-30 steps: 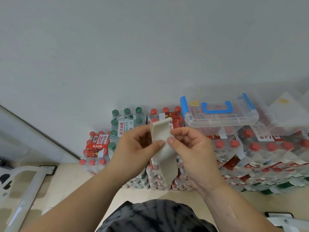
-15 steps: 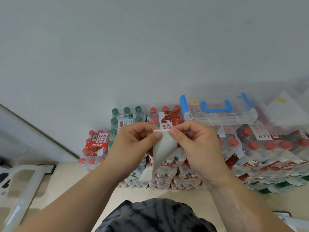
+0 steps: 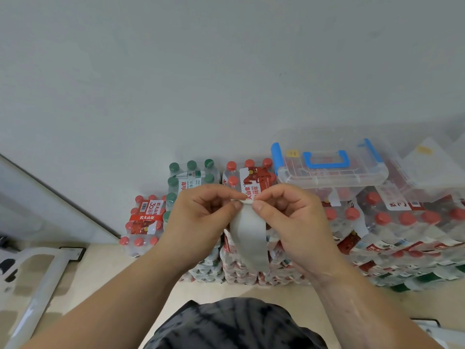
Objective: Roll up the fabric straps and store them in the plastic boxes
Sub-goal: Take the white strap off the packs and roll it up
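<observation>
A pale grey-white fabric strap (image 3: 249,238) hangs down between my hands in front of my chest. My left hand (image 3: 201,217) and my right hand (image 3: 289,217) both pinch its top end between thumb and forefinger, where a small fold or roll shows at the fingertips. A clear plastic box with blue latches and a blue handle (image 3: 327,167) sits closed on the stacked water packs, behind and to the right of my hands. A second clear box (image 3: 427,167) stands to its right, partly cut off.
Shrink-wrapped packs of red-capped bottles (image 3: 402,235) and green-capped bottles (image 3: 188,177) are stacked against the grey wall. A white metal frame (image 3: 40,278) lies on the beige floor at the left. My dark patterned clothing (image 3: 234,326) fills the bottom centre.
The strap's upper end, which stood above my fingers a second ago, is now tucked down into a small fold at the fingertips. Both hands have drawn closer together at the top.
</observation>
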Motion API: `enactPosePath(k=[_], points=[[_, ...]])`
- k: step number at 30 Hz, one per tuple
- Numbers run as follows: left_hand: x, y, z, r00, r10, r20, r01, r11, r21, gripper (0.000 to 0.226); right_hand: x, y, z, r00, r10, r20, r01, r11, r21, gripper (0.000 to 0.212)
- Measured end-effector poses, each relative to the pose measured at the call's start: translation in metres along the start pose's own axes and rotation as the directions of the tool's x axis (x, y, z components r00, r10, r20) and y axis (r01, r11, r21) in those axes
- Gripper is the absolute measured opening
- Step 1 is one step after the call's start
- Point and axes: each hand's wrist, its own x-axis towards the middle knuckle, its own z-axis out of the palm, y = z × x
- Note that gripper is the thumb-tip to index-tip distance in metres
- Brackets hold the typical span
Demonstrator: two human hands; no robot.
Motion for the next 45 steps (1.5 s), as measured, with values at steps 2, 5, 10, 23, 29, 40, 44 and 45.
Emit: enactPosePath(k=[2, 5, 10, 23, 29, 40, 44, 45], points=[[-0.0007, -0.0010, 0.0008, 1.000, -0.006, 0.000, 0.006, 1.000, -0.014, 0.019, 0.0005, 0.0002, 0.0001, 1.000, -0.009, -0.011, 0.009, 1.000, -0.011, 0.021], [-0.0022, -0.0006, 0.0024, 1.000, -0.030, 0.000, 0.029, 0.997, -0.078, 0.012, 0.0002, 0.0006, -0.0009, 1.000, 0.004, -0.016, -0.003, 1.000, 0.012, 0.024], [-0.0015, 0.0031, 0.0005, 0.999, -0.040, 0.029, 0.043, 0.995, -0.086, 0.012, -0.0012, -0.0024, -0.0029, 1.000, 0.025, 0.001, -0.025, 0.999, 0.046, 0.023], [0.0013, 0.0046, 0.0021, 1.000, -0.004, 0.004, 0.004, 1.000, 0.029, 0.034, -0.0016, 0.0034, 0.0025, 0.988, 0.152, 0.001, -0.151, 0.984, 0.095, 0.022], [0.0003, -0.0013, 0.0004, 0.999, -0.031, 0.025, 0.032, 0.999, -0.015, 0.037, 0.0008, 0.0047, 0.0021, 0.983, 0.180, -0.026, -0.179, 0.983, 0.036, 0.018], [-0.0017, 0.0042, 0.0020, 0.991, -0.123, 0.046, 0.124, 0.992, -0.013, 0.009, 0.0010, 0.0051, 0.0026, 0.988, 0.142, -0.056, -0.141, 0.990, 0.010, 0.014], [-0.0007, 0.0029, 0.0023, 0.994, -0.103, 0.028, 0.103, 0.995, -0.004, 0.013, 0.0012, 0.0042, 0.0031, 0.989, 0.134, -0.055, -0.133, 0.991, 0.012, 0.012], [-0.0005, 0.0030, 0.0019, 0.995, -0.096, 0.033, 0.096, 0.995, 0.001, 0.013, 0.0015, 0.0040, 0.0027, 0.990, 0.129, -0.049, -0.128, 0.992, 0.012, 0.011]])
